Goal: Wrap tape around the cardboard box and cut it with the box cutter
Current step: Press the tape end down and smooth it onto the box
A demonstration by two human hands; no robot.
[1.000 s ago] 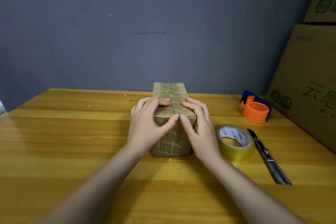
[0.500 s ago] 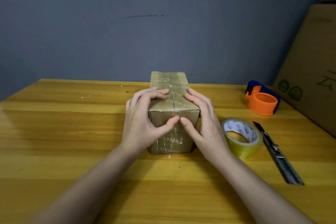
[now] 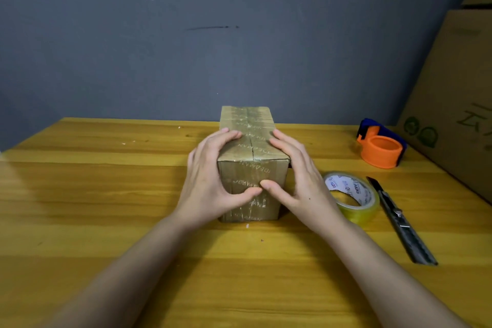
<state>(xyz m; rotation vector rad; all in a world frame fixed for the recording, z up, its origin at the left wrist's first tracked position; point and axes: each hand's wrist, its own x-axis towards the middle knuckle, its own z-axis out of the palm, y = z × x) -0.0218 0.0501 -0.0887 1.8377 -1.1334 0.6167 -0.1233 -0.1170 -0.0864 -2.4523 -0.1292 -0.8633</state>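
Wooden table (image 3: 80,208): both hands (image 3: 210,184) (image 3: 300,184) clasp the "IDEAMAN"-taped cardboard box (image 3: 250,125).

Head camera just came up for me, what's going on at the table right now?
A person has both bare hands on a small cardboard box standing on the wooden table. The left hand and right hand clasp its sides, thumbs pressed on the near face. The box already carries tape. The tape roll and box cutter lie untouched to the right, with an orange tape dispenser farther back.
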